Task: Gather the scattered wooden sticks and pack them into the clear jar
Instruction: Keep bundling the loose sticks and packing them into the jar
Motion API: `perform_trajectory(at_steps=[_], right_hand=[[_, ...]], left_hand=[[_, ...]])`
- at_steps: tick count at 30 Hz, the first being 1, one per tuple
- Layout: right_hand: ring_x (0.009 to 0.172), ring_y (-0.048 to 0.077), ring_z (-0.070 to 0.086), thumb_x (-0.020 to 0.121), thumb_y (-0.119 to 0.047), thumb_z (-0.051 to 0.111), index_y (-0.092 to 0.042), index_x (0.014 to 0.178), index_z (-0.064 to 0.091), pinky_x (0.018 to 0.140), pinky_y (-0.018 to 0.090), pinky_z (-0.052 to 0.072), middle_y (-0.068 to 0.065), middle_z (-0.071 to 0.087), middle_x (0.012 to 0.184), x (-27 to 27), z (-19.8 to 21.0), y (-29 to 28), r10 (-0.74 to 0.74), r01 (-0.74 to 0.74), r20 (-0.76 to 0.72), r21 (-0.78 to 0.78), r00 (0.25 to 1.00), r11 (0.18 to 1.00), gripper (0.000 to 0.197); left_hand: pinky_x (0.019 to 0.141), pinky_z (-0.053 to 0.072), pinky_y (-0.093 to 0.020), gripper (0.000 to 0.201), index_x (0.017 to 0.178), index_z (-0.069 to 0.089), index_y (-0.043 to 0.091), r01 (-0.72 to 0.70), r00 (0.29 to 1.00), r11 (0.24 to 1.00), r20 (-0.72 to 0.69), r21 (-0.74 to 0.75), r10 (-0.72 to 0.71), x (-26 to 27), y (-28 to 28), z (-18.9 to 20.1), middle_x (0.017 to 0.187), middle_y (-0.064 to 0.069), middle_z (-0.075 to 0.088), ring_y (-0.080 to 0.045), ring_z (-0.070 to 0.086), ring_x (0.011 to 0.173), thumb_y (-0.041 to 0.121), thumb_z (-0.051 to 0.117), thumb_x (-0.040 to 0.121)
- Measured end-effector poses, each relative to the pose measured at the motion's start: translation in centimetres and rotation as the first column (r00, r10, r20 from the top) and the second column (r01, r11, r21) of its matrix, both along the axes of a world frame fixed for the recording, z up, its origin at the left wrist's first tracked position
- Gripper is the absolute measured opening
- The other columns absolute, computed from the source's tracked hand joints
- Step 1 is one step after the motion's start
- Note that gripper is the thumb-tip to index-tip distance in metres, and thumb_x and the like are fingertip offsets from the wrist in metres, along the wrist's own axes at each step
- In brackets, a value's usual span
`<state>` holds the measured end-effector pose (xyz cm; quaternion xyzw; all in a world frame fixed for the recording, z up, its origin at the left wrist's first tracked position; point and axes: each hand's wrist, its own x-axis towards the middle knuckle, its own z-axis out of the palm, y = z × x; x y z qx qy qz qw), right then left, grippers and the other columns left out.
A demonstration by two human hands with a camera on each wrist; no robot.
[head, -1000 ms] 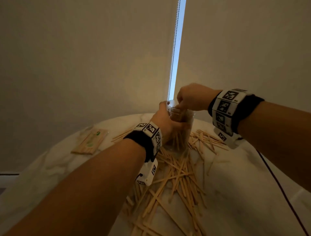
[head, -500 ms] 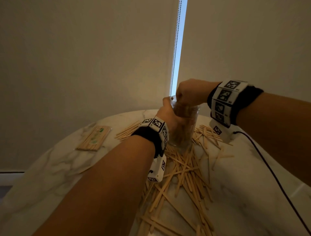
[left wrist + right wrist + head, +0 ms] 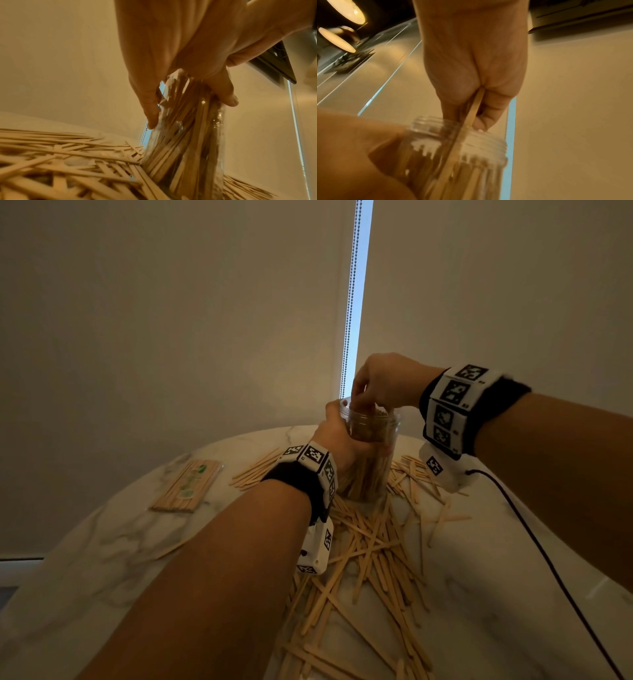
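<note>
Two bare hands work at one clear, round plastic jar with a threaded neck point(image 3: 371, 460), which stands upright on the pale, marble-patterned round table point(image 3: 513, 559) and is packed with upright wooden sticks. The left hand point(image 3: 337, 440) wraps its fingers point(image 3: 223, 92) and thumb around the jar's upper body. The right hand point(image 3: 383, 383) hangs over the mouth, its curled fingers pinching one flat, light wooden stick point(image 3: 473, 108) whose lower end is already inside the neck. Many loose wooden sticks point(image 3: 370, 559) lie crisscrossed on the table around the jar's base. A wrapped flat bundle of sticks point(image 3: 187, 486) lies well apart, to the left.
</note>
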<state>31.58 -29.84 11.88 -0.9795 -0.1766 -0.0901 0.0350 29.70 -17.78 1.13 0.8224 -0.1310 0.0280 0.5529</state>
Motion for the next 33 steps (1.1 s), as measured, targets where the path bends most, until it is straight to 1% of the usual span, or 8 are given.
perform_trajectory(at_steps=[4, 7, 10, 13, 17, 19, 28, 33], right_hand=[[0.094, 0.018, 0.061, 0.098, -0.045, 0.052, -0.014, 0.112, 0.073, 0.078, 0.028, 0.045, 0.004, 0.070, 0.107, -0.5, -0.7, -0.2, -0.021, 0.021, 0.002, -0.112, 1.000, 0.993, 0.040], [0.091, 0.015, 0.056, 0.096, -0.044, 0.057, -0.014, 0.109, 0.069, 0.076, 0.028, 0.040, 0.003, 0.067, 0.107, -0.9, -0.9, -1.0, -0.059, 0.060, 0.037, -0.029, 0.998, 0.998, 0.034], [0.098, 0.019, 0.057, 0.103, -0.052, 0.033, -0.012, 0.118, 0.065, 0.086, 0.032, 0.041, 0.009, 0.066, 0.117, -1.7, -1.9, -0.8, -0.054, 0.067, -0.097, 0.132, 0.994, 0.989, 0.054], [0.128, 0.032, 0.042, 0.083, -0.078, 0.006, -0.025, 0.137, 0.045, 0.107, 0.056, 0.028, 0.009, 0.047, 0.142, -2.3, -3.4, 0.1, -0.102, 0.115, -0.107, 0.124, 0.989, 0.986, 0.085], [0.106, 0.023, 0.052, 0.099, -0.053, 0.039, -0.018, 0.117, 0.057, 0.091, 0.038, 0.040, 0.007, 0.059, 0.121, -3.7, -1.6, -1.1, -0.127, 0.127, -0.011, 0.024, 0.992, 0.992, 0.044], [0.100, 0.019, 0.055, 0.102, -0.042, 0.045, -0.013, 0.119, 0.065, 0.085, 0.032, 0.039, 0.006, 0.065, 0.117, -4.0, 0.0, -2.3, -0.082, 0.079, -0.107, -0.033, 0.991, 0.996, 0.040], [0.135, 0.029, 0.044, 0.103, -0.057, 0.017, -0.008, 0.138, 0.055, 0.113, 0.041, 0.030, 0.015, 0.049, 0.146, -4.8, -0.9, -1.8, -0.098, 0.080, -0.246, -0.081, 0.964, 0.994, 0.071], [0.096, 0.023, 0.060, 0.103, -0.054, 0.032, -0.013, 0.105, 0.072, 0.082, 0.033, 0.041, 0.010, 0.069, 0.108, -7.6, -0.3, -3.1, -0.009, 0.004, 0.041, 0.126, 0.999, 0.992, 0.057]], left_hand=[[0.100, 0.052, -0.047, 0.105, 0.148, 0.020, 0.022, 0.003, 1.000, 1.000, 0.010, -0.025, -0.002, 0.4, 0.0, -0.4, 0.125, 0.000, 0.058, -0.022, 0.061, 0.114, 0.021, 0.090, 0.070], [0.100, 0.050, -0.039, 0.110, 0.151, 0.017, 0.021, 0.011, 1.000, 0.999, 0.022, -0.035, -0.010, 0.3, 0.2, -0.4, 0.119, 0.005, 0.056, -0.018, 0.059, 0.111, 0.023, 0.090, 0.069], [0.100, 0.052, -0.043, 0.112, 0.151, 0.016, 0.018, 0.010, 1.000, 0.999, 0.024, -0.031, -0.009, 0.2, 0.0, -0.6, 0.126, -0.001, 0.058, -0.022, 0.061, 0.114, 0.022, 0.090, 0.068], [0.099, 0.051, -0.036, 0.109, 0.151, 0.015, 0.012, -0.015, 0.998, 1.000, 0.066, -0.008, 0.015, 0.1, -0.3, -0.5, 0.134, -0.004, 0.055, -0.023, 0.058, 0.120, 0.018, 0.089, 0.071], [0.087, 0.051, -0.026, 0.107, 0.152, 0.015, 0.017, 0.010, 0.999, 0.999, 0.036, -0.052, -0.008, -0.1, -0.1, -0.7, 0.125, 0.002, 0.055, -0.016, 0.062, 0.109, 0.016, 0.087, 0.072], [0.080, 0.046, -0.019, 0.108, 0.153, 0.014, 0.019, 0.009, 1.000, 0.998, 0.028, -0.061, -0.007, -0.2, 0.1, -0.7, 0.121, 0.005, 0.054, -0.010, 0.059, 0.102, 0.018, 0.087, 0.073], [0.093, 0.056, -0.047, 0.111, 0.154, 0.012, 0.026, -0.035, 0.999, 0.999, 0.023, -0.013, 0.035, 0.2, -0.1, -1.2, 0.123, -0.006, 0.060, -0.026, 0.064, 0.107, 0.018, 0.082, 0.068], [0.109, 0.041, -0.041, 0.135, 0.157, -0.016, 0.021, -0.092, 0.993, 0.981, -0.051, 0.172, 0.102, -2.1, 0.8, -0.7, 0.150, -0.018, 0.046, -0.032, 0.054, 0.129, 0.049, 0.084, 0.071]])
